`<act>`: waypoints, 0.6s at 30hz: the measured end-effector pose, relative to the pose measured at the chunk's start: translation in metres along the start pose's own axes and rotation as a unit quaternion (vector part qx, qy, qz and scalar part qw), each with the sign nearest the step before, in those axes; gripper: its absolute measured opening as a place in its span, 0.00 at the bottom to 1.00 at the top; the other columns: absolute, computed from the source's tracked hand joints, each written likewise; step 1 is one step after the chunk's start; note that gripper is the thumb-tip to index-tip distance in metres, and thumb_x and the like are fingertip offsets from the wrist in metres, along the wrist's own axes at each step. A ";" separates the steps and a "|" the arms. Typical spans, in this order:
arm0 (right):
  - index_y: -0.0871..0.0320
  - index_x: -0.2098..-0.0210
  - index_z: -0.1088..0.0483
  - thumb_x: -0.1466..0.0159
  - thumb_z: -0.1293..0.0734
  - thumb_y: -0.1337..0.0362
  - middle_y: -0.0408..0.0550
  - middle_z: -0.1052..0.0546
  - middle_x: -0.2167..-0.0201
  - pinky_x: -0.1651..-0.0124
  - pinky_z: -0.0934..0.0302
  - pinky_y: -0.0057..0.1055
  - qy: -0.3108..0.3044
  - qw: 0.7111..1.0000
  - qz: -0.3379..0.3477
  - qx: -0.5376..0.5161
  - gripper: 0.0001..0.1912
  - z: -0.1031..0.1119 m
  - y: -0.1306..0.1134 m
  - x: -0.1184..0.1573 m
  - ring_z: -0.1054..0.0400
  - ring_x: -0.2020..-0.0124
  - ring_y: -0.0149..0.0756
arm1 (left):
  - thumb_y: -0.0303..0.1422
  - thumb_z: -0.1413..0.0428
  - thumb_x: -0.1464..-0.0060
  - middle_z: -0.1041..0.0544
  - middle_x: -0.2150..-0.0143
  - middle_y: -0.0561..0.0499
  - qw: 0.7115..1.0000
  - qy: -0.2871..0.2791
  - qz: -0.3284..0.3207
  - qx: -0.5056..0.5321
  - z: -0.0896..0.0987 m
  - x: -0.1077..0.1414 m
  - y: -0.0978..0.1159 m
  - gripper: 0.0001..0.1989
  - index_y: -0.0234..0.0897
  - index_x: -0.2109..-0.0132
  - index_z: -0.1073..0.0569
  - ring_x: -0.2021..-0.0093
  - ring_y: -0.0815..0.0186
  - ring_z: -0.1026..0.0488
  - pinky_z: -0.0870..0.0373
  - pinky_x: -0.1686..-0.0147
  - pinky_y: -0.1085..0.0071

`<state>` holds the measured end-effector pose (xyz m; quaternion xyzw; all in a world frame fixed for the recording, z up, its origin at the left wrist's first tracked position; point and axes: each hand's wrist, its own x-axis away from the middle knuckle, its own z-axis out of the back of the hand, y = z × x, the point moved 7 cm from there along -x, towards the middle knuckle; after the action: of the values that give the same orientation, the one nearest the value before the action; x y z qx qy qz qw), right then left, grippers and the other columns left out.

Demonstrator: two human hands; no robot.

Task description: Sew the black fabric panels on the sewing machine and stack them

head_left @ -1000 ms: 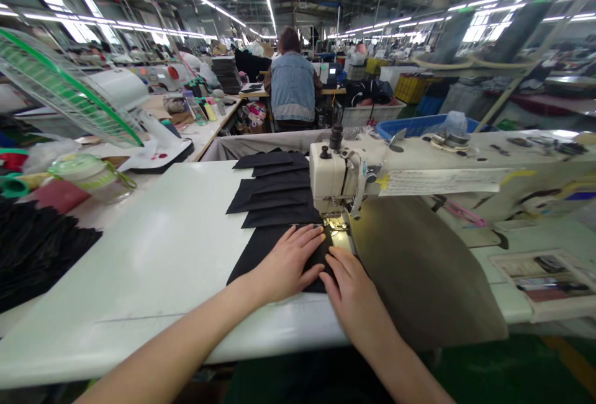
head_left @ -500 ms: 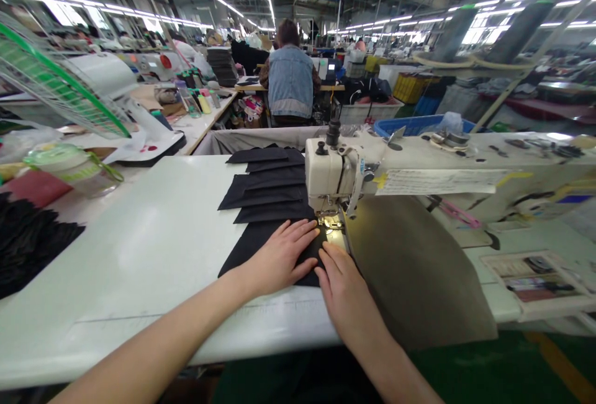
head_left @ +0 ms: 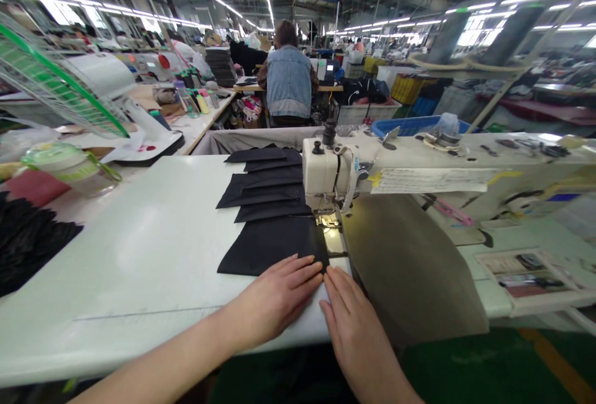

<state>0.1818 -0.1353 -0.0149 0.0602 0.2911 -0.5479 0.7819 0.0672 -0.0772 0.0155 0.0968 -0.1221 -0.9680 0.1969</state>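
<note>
In the head view, the left forearm [head_left: 172,357] enters from the lower left of the frame and slants up toward the centre, while the right forearm [head_left: 382,363] rises from the bottom edge, right of centre, leaning inward, so the two bare hands come together just below the middle. The left hand [head_left: 277,295] lies palm down, its wrist low and nearly straight, fingers extended side by side and pointing right, their tips on the near right corner of a flat, smooth black fabric piece [head_left: 270,246]. The right hand [head_left: 351,314] is angled up and left, back of the hand showing, fingers lightly bent and close together, the thumb set apart below them; its fingertips meet the same corner, just beside the left fingertips. Neither hand is clenched; both rest with fingers uncurled, released rather than gripping. The black piece lies at the centre of the frame on the glossy pale bench [head_left: 139,236], its upper right corner at the brass-coloured presser foot [head_left: 328,221] of a cream metal sewing machine [head_left: 323,171]. Behind it, overlapping black fabric strips [head_left: 265,185] fan out toward the left.
</note>
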 end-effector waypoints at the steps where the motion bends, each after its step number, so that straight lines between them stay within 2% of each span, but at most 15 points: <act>1: 0.70 0.40 0.32 0.27 0.43 0.67 0.63 0.26 0.42 0.43 0.28 0.46 -0.001 1.000 -0.005 -0.005 0.21 -0.001 0.001 0.000 0.30 0.41 0.52 | 0.30 0.52 0.31 0.31 0.33 0.42 1.000 0.008 0.003 0.001 0.001 0.000 0.000 0.22 0.37 0.33 0.34 0.32 0.54 0.35 0.38 0.33 0.53; 4: 0.68 0.40 0.31 0.27 0.43 0.66 0.63 0.25 0.42 0.42 0.29 0.47 -0.003 1.000 -0.020 -0.020 0.20 -0.008 0.008 -0.007 0.30 0.41 0.50 | 0.32 0.51 0.30 0.30 0.33 0.42 1.000 0.017 0.005 0.003 0.002 -0.003 -0.008 0.21 0.37 0.33 0.33 0.32 0.54 0.35 0.38 0.33 0.51; 11: 0.69 0.42 0.30 0.28 0.42 0.67 0.65 0.25 0.44 0.40 0.32 0.50 0.026 0.998 -0.042 -0.031 0.19 -0.024 0.017 -0.026 0.31 0.41 0.53 | 0.31 0.50 0.32 0.29 0.34 0.42 0.999 0.035 0.006 -0.007 0.009 -0.019 -0.044 0.19 0.35 0.37 0.30 0.34 0.54 0.33 0.38 0.34 0.50; 18: 0.71 0.44 0.29 0.27 0.43 0.66 0.67 0.24 0.45 0.41 0.31 0.51 0.016 0.998 -0.048 -0.029 0.20 -0.024 0.016 -0.030 0.29 0.43 0.54 | 0.30 0.50 0.32 0.26 0.38 0.40 0.998 0.057 -0.013 -0.001 0.020 -0.038 -0.072 0.18 0.31 0.40 0.27 0.36 0.55 0.31 0.36 0.34 0.53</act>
<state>0.1803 -0.0944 -0.0228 0.0325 0.3217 -0.5753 0.7513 0.0714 0.0068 0.0197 0.1528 -0.1082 -0.9636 0.1907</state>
